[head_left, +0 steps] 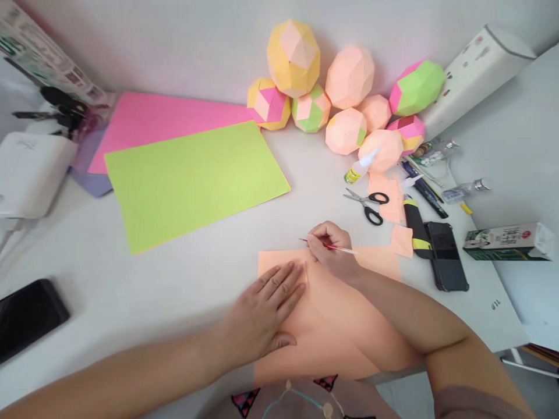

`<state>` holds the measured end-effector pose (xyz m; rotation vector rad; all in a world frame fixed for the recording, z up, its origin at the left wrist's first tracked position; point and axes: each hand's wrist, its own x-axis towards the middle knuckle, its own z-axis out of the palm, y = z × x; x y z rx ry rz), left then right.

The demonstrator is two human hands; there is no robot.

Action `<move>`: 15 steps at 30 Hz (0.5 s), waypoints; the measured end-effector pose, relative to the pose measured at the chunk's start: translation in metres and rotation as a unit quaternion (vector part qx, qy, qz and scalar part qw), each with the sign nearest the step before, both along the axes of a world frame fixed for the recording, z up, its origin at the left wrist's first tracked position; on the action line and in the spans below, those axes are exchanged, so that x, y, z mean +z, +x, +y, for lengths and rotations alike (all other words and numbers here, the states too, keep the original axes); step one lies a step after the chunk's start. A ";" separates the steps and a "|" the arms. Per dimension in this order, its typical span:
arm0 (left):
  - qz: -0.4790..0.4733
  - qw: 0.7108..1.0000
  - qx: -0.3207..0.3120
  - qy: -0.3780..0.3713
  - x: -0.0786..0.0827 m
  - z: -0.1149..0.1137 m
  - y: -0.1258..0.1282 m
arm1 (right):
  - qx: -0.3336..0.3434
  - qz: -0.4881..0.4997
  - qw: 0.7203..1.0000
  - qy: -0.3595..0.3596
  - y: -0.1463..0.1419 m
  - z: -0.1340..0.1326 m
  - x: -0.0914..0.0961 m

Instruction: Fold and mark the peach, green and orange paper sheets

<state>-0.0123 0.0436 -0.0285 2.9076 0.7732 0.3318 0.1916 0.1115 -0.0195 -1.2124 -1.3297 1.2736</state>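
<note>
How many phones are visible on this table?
2: the left phone lies at the picture's left edge, partly cut off; the right phone lies left of the carton.

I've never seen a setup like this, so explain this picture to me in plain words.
There is no machine here: a person works with two bare hands. The single picture comes from a camera worn on the head, looking forward and down.

The left hand lies flat on peach paper. The right hand holds a slim red pen-like tool near the paper's far edge.

On the white table also lie a green sheet partly over a pink one, scissors, a small glue bottle and, at the back, faceted paper balls.
</note>
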 end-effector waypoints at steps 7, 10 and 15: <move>0.044 0.999 0.001 -0.001 0.000 0.008 0.054 | -0.012 0.120 0.990 -0.077 0.001 0.010 0.000; 0.041 0.999 -0.011 -0.019 -0.001 0.014 0.068 | -0.043 0.153 0.983 -0.090 0.008 0.019 0.007; -0.048 0.999 -0.016 -0.008 -0.002 0.016 0.063 | -0.019 0.016 0.998 0.054 0.035 0.005 0.028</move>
